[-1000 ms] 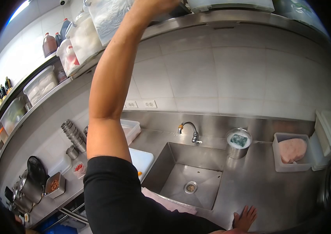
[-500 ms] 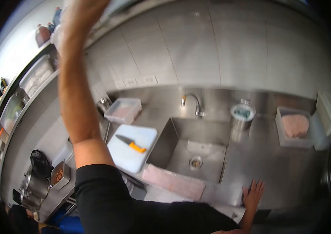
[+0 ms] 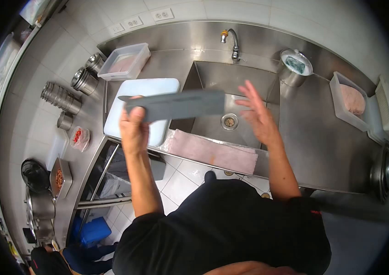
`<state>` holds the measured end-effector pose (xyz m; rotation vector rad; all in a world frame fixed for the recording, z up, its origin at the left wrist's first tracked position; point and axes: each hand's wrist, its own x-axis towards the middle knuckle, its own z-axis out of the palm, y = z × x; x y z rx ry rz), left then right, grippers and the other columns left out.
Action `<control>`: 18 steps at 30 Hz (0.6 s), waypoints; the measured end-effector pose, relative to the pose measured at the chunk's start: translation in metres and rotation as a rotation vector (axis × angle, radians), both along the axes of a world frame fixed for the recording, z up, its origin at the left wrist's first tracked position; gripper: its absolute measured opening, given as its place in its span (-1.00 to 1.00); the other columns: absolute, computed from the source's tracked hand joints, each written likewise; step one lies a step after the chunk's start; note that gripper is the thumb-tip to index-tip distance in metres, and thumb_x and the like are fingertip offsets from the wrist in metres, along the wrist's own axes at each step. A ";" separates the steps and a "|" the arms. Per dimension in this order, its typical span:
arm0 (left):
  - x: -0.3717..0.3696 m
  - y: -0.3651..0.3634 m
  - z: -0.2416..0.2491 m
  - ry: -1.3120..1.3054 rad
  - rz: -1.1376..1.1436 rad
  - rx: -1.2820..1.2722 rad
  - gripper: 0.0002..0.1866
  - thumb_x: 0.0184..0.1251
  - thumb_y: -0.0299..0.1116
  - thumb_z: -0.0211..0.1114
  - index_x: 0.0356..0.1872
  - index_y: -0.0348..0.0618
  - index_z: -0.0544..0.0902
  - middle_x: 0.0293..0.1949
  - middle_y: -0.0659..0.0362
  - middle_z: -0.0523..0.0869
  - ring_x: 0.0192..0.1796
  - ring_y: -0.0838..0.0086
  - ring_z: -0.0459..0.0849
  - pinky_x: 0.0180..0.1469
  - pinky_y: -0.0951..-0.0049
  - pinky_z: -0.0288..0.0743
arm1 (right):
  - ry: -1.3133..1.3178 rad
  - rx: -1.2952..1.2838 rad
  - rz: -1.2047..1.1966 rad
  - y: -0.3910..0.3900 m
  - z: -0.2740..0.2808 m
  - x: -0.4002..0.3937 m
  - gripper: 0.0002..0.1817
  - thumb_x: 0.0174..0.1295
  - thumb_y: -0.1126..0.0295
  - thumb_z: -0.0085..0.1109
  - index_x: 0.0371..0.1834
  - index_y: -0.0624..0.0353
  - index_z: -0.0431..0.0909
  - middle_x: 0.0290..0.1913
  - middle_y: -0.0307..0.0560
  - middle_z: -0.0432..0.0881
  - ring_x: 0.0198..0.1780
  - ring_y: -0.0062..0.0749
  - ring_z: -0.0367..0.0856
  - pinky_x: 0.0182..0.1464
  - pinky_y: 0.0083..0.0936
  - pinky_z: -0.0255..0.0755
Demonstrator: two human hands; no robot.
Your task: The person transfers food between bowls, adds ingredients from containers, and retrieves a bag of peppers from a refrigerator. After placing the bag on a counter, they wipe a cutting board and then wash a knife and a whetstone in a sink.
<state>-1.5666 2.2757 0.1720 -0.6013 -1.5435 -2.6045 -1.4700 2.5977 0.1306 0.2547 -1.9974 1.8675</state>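
My left hand (image 3: 136, 126) is closed around one end of a long grey rectangular slab, which looks like a whetstone (image 3: 180, 105), raised over the cutting board and sink. My right hand (image 3: 258, 117) is open above the sink's right side, fingers spread, apart from the slab's far end. Beneath the slab lies a white cutting board (image 3: 157, 85). A dark knife tip (image 3: 123, 98) pokes out past the slab's left end; the remainder of the knife is hidden. The steel sink (image 3: 231, 85) has a drain strainer (image 3: 229, 121).
A pink cloth (image 3: 212, 152) lies along the sink's front edge. Behind it is a tap (image 3: 234, 43). A steel pot (image 3: 293, 75) and a plastic tub (image 3: 341, 91) stand right; another tub (image 3: 132, 64) is back left. A person (image 3: 82, 256) is at lower left.
My left arm has come down from the high shelf, and the left hand now holds the grey slab. My right hand has lifted off the counter. The view has tilted downward.
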 end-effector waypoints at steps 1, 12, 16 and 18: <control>-0.001 0.008 -0.009 -0.049 -0.006 -0.011 -0.53 0.22 -0.29 0.51 0.08 -0.22 0.54 -0.15 0.19 0.68 -0.14 0.47 0.71 -0.08 0.44 0.69 | -0.066 0.077 0.040 -0.018 0.008 -0.008 -0.20 0.30 0.11 0.31 0.55 0.07 0.17 0.34 0.07 0.50 0.24 -0.23 0.56 0.14 -0.36 0.50; -0.056 0.097 -0.112 -0.813 -0.458 0.381 -0.35 0.39 0.30 0.10 0.08 -0.13 0.47 -0.15 0.10 0.67 -0.15 0.32 0.69 -0.09 0.29 0.67 | 0.011 0.802 0.225 -0.067 -0.015 -0.059 -0.34 0.31 -0.03 0.24 0.39 0.07 0.41 0.28 0.13 0.55 0.32 -0.02 0.49 0.33 -0.23 0.37; -0.057 0.100 -0.141 -0.871 -0.535 0.315 -0.29 0.39 0.37 0.00 0.02 -0.19 0.51 -0.18 0.07 0.67 -0.23 0.30 0.69 -0.21 0.25 0.70 | -0.377 0.783 -0.086 0.017 -0.049 -0.123 -0.29 0.31 -0.03 0.22 0.44 0.10 0.35 0.35 0.16 0.48 0.36 0.04 0.44 0.37 -0.21 0.31; -0.051 0.107 -0.154 -0.945 -0.482 0.233 -0.28 0.39 0.38 -0.01 -0.01 -0.20 0.52 -0.18 0.06 0.67 -0.25 0.30 0.69 -0.21 0.25 0.71 | -0.522 0.814 -0.245 0.067 -0.081 -0.169 -0.22 0.31 0.00 0.21 0.48 0.22 0.25 0.38 0.25 0.41 0.40 0.07 0.39 0.41 -0.22 0.26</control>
